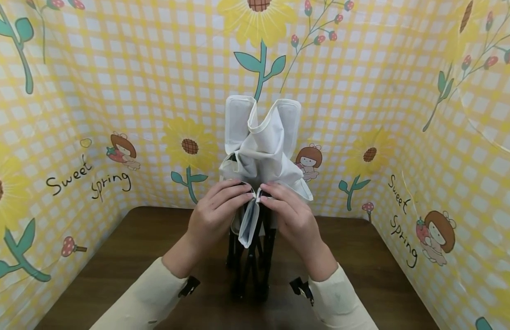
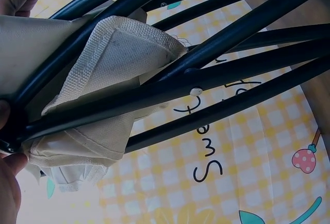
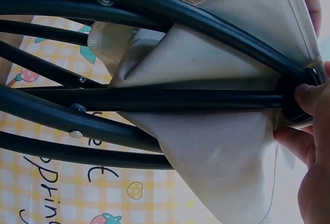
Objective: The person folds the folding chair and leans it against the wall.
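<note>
A folding camp chair with a white fabric seat stands folded, its black tube legs bunched and crossed below. At the near top corner of the frame, my left hand grips the fabric edge and tube end. My right hand holds the matching corner beside it, fingertips close to the left ones. In the right wrist view the thumb presses a black plastic joint where tubes meet the fabric. The left wrist view shows rivets on the crossing tubes and a folded fabric corner.
The chair stands on a dark brown wooden table. Yellow checked cloth with sunflowers and "Sweet Spring" lettering hangs behind it and along both sides. Black straps show at both cream sleeves.
</note>
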{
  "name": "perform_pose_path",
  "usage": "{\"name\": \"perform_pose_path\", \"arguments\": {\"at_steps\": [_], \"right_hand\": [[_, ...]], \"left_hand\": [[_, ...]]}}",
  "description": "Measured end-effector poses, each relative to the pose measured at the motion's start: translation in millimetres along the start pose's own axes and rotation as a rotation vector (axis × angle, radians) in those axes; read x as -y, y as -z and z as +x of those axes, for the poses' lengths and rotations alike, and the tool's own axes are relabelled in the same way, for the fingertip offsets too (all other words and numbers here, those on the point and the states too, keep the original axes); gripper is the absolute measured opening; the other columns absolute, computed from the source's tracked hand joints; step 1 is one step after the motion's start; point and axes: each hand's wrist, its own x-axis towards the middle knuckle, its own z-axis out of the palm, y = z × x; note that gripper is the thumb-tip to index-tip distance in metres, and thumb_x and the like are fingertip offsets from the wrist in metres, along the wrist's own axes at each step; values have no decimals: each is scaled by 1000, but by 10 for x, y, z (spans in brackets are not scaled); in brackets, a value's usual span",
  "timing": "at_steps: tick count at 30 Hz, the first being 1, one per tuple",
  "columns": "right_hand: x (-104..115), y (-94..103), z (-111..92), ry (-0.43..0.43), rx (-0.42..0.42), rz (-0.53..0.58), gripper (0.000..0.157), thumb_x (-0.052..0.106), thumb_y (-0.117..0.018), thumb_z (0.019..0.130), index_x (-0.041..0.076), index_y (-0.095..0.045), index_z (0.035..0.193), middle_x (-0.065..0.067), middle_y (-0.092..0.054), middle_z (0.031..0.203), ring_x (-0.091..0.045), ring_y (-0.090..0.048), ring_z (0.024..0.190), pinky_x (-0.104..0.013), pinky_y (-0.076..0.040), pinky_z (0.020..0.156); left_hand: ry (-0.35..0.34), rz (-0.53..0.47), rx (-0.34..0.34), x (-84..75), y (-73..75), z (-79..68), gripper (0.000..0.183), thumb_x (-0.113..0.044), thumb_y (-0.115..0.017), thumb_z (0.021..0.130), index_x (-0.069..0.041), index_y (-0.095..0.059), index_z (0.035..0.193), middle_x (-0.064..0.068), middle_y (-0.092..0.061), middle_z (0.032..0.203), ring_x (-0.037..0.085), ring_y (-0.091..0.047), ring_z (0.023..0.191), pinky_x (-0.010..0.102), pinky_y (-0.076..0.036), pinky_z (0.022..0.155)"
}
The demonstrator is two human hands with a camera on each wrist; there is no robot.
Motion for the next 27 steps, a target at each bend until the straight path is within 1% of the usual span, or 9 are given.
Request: {"name": "perform_pose_path", "arguments": {"at_steps": [7, 13, 21, 27], "right_hand": [[-30, -69, -17, -11, -18, -3, 25, -10, -50, 92, 2, -65, 108, -15, -67, 118, -30, -65, 108, -35, -51, 95], [-45, -91, -21, -23, -13, 2, 23, -10, -51, 92, 1, -63, 108, -16, -66, 118, -30, -65, 109, -34, -51, 96], [-80, -78, -69, -33, 9, 25, 19, -4, -52, 95, 2, -62, 110, -16, -65, 121, -31, -63, 112, -34, -49, 99], [-48, -78, -102, -48, 21, 30, 18, -2, -51, 96, 2, -59, 112, -16, -63, 121, -33, -61, 114, -35, -48, 100]], "left_hand": [[11, -5, -28, 28, -48, -29, 26, 9, -61, 87, -5, -73, 106, 9, -72, 108, 33, -66, 100, 38, -53, 91], [35, 7, -34, 15, -82, -26, 25, 8, -64, 86, -6, -73, 105, 9, -72, 107, 32, -66, 101, 38, -53, 91], [44, -17, -46, 35, -78, -42, 29, 9, -67, 83, -7, -73, 106, 8, -72, 107, 31, -67, 100, 37, -54, 90], [55, -47, -53, 28, -43, -66, 28, 9, -68, 82, -7, -73, 105, 9, -72, 106, 33, -66, 101, 38, -53, 91]]}}
